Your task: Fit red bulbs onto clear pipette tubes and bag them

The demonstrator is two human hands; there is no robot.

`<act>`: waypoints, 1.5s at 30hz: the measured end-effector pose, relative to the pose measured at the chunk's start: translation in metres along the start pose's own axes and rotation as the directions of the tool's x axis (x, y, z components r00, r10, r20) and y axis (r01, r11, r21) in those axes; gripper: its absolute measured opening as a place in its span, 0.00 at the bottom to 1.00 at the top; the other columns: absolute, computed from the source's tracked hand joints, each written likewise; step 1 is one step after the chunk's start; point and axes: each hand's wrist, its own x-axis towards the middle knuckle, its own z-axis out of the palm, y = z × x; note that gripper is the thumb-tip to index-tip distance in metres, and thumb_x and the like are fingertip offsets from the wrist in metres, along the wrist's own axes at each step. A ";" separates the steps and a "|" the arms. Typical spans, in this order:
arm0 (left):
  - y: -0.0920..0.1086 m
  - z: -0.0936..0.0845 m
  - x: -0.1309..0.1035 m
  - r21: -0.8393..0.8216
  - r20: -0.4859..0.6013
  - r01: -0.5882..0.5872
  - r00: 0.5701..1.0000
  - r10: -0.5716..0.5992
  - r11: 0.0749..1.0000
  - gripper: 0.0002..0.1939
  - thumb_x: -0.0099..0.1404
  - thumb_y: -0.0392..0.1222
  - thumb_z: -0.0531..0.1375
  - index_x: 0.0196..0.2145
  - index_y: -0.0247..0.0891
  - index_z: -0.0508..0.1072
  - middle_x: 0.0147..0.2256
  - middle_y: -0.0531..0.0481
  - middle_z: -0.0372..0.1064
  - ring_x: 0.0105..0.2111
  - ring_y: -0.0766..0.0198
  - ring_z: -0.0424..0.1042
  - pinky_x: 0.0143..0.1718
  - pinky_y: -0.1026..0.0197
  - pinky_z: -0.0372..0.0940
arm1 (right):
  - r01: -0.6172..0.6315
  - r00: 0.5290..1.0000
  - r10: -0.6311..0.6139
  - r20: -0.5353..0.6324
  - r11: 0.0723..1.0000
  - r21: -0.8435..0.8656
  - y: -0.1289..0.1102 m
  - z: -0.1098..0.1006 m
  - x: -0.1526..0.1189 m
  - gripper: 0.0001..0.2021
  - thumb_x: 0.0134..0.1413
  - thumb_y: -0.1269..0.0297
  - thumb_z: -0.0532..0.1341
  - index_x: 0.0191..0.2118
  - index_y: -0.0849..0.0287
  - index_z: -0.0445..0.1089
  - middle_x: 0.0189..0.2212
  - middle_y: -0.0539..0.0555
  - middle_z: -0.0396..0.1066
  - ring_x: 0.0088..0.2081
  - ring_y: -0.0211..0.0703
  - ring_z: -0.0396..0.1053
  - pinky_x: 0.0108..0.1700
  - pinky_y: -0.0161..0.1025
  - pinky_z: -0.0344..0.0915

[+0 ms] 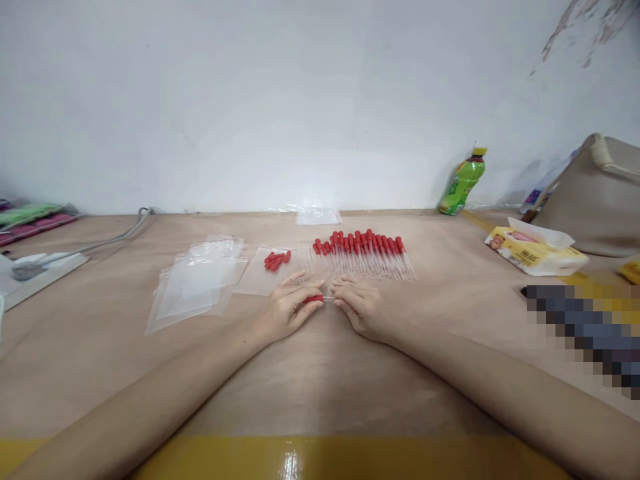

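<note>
Between thumb and fingers, my left hand (290, 307) pinches a red rubber bulb (313, 299). A thin clear tube (328, 299) runs from the bulb to my right hand (361, 308), whose fingers are closed on it. Just beyond my hands lies a row of droppers with red bulbs (357, 241) and clear stems pointing toward me. A small pile of loose red bulbs (276, 261) rests on a clear plastic bag (253, 277), left of the row. Several bare clear tubes (303, 259) lie between that pile and the row.
Clear zip bags (200, 280) overlap on the left. A green bottle (464, 181) leans at the wall, with a yellow tissue pack (537, 250) and a beige bag (590, 193) at right. A grey cable (120, 233) crosses the back left. Yellow tape (300, 460) marks the near edge.
</note>
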 end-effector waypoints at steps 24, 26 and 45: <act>-0.012 -0.004 -0.002 0.242 0.010 0.285 0.955 -0.296 0.927 0.19 0.59 0.48 0.57 0.46 0.36 0.67 0.47 0.41 0.66 0.49 0.53 0.63 0.50 0.48 0.59 | -0.550 0.811 0.565 0.151 0.825 -0.132 0.021 -0.032 0.047 0.11 0.54 0.66 0.54 0.26 0.61 0.71 0.23 0.52 0.67 0.26 0.36 0.63 0.31 0.34 0.58; -0.012 -0.002 -0.002 0.196 0.072 0.283 0.951 -0.301 0.939 0.13 0.61 0.45 0.55 0.41 0.37 0.70 0.45 0.43 0.67 0.45 0.55 0.66 0.47 0.51 0.62 | -0.680 0.707 0.693 0.140 0.721 -0.133 0.032 -0.029 0.063 0.12 0.51 0.65 0.55 0.21 0.61 0.70 0.19 0.51 0.66 0.25 0.37 0.64 0.30 0.34 0.57; -0.014 -0.001 -0.003 0.169 0.078 0.307 0.943 -0.323 0.937 0.11 0.61 0.43 0.55 0.38 0.35 0.70 0.41 0.43 0.68 0.44 0.56 0.66 0.47 0.52 0.63 | -0.714 0.563 0.821 0.091 0.539 -0.447 0.037 0.033 0.090 0.16 0.54 0.55 0.51 0.33 0.57 0.71 0.32 0.57 0.72 0.38 0.48 0.69 0.36 0.41 0.62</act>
